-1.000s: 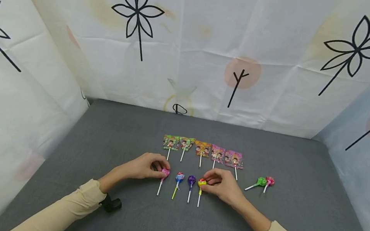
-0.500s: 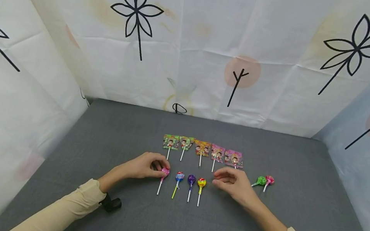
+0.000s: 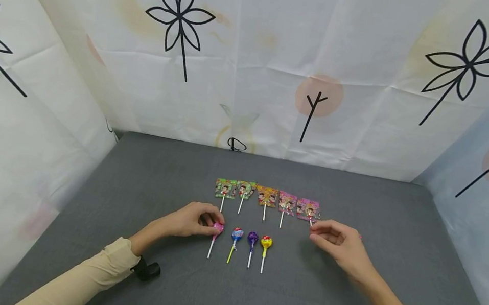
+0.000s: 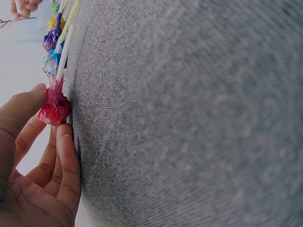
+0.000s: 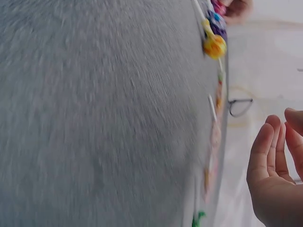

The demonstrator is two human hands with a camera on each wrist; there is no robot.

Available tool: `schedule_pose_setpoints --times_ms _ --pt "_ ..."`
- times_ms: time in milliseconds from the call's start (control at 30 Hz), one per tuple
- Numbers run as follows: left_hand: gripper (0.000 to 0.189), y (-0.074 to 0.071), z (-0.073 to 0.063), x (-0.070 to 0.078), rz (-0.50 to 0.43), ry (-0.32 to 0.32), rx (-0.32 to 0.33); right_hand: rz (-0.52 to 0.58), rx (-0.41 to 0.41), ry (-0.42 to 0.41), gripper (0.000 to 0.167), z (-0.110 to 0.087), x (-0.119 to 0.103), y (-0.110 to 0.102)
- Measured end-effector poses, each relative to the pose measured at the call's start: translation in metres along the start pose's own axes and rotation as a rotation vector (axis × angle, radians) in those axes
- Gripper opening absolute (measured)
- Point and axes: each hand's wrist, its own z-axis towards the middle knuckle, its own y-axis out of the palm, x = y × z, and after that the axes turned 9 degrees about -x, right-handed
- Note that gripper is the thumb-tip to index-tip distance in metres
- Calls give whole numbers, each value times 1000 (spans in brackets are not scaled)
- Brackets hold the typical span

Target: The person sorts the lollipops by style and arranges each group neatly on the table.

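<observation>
My left hand [image 3: 195,219] pinches the wrapped head of a pink lollipop [image 4: 56,106] between thumb and fingers; its white stick points towards me. To its right lie a blue lollipop [image 3: 237,234], a purple lollipop [image 3: 253,238] and a yellow lollipop [image 3: 266,242], roughly in a row. My right hand [image 3: 343,245] is above the table to the right of the row, fingers loosely bent, holding nothing. In the right wrist view, a gap shows between its thumb and fingers. A green lollipop [image 5: 198,219] is partly in that view; in the head view the hand covers it.
Behind the row, several flat packet lollipops lie side by side: two green packets [image 3: 225,188], an orange packet [image 3: 267,196] and two pink packets [image 3: 287,203]. The grey table [image 3: 169,163] meets a patterned white cloth [image 3: 261,98] at the back and sides.
My right hand has let go of the yellow lollipop and moved right, now in front of the green and red-pink lollipops. My left hand has stayed on the pink lollipop.
</observation>
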Motion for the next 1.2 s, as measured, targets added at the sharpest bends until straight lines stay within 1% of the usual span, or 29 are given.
schedule_pose_setpoints --times_ms 233,367,633,900,1200 --pt "17 0 0 0 -6 -7 1 -29 67 -4 22 -19 -2 -26" --pt "17 0 0 0 2 -7 3 -57 83 -2 21 -29 -4 -38" --pt "18 1 -1 -1 5 4 4 -101 119 48 23 -45 -2 -63" --pt "18 2 -1 0 -7 6 7 -148 143 96 25 -55 14 -84" --pt "18 1 0 1 2 -2 1 -218 142 130 33 -55 32 -99"
